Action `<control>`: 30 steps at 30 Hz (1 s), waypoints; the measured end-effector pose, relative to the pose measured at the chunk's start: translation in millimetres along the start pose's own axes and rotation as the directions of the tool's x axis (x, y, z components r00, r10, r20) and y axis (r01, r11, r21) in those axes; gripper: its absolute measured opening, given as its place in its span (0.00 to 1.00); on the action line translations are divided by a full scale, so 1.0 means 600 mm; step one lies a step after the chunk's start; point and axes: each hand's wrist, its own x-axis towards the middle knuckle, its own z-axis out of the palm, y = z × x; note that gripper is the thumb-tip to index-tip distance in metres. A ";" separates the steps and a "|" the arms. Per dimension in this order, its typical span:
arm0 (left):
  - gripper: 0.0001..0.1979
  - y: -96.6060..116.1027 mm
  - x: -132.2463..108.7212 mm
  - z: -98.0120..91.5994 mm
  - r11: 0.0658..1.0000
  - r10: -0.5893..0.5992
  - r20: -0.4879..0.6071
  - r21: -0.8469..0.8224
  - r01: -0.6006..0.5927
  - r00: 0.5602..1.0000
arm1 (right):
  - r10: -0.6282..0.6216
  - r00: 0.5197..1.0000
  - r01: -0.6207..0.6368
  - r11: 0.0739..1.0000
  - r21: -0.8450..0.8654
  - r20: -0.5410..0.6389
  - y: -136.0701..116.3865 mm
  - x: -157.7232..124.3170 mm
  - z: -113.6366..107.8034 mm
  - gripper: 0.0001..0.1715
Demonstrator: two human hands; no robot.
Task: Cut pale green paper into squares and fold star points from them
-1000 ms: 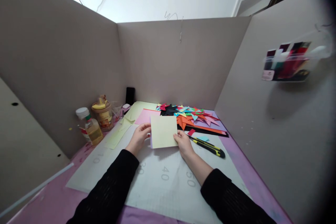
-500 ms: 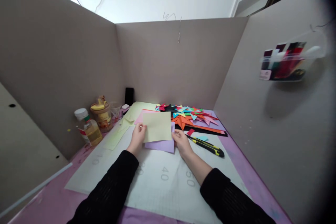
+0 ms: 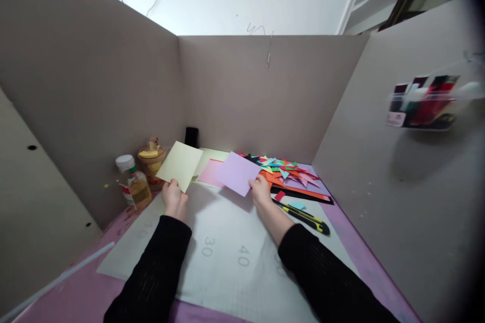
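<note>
Pinched at its lower edge, a pale yellow square of paper (image 3: 181,165) is raised and tilted in my left hand (image 3: 175,200). My right hand (image 3: 260,190) grips a lilac square of paper (image 3: 238,172) by its right corner, lifted above the mat. Behind the lilac square a pink sheet (image 3: 210,171) lies partly covered. Just right of my right hand are a black and yellow box cutter (image 3: 305,219), a small red paper scrap (image 3: 279,196) and a light blue scrap (image 3: 297,205).
A white mat with printed numbers (image 3: 223,272) covers the pink tabletop. Folded colourful paper pieces (image 3: 282,167) are heaped at the back right. At left stand a glue bottle (image 3: 138,191) and a brown tub (image 3: 151,161); a black phone (image 3: 191,137) leans at the back. Grey panels (image 3: 265,96) enclose the desk.
The two squares, earlier together between my hands, are now apart. My left hand has carried the yellow one left; my right hand has raised the lilac one off the mat.
</note>
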 end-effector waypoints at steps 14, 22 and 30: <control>0.15 -0.022 -0.087 0.057 0.969 -0.244 0.429 0.072 0.237 0.869 | -0.340 0.825 0.521 0.766 -0.377 0.451 -0.038 -0.048 -0.043 0.34; 0.21 -0.047 -0.106 0.059 0.905 -0.383 0.624 0.106 0.412 0.681 | -0.313 0.683 0.663 0.646 -0.378 0.660 -0.033 -0.114 -0.116 0.30; 0.22 -0.048 -0.111 0.058 0.890 -0.391 0.703 0.125 0.438 0.594 | -0.277 0.629 0.645 0.708 -0.289 0.726 -0.031 -0.133 -0.118 0.24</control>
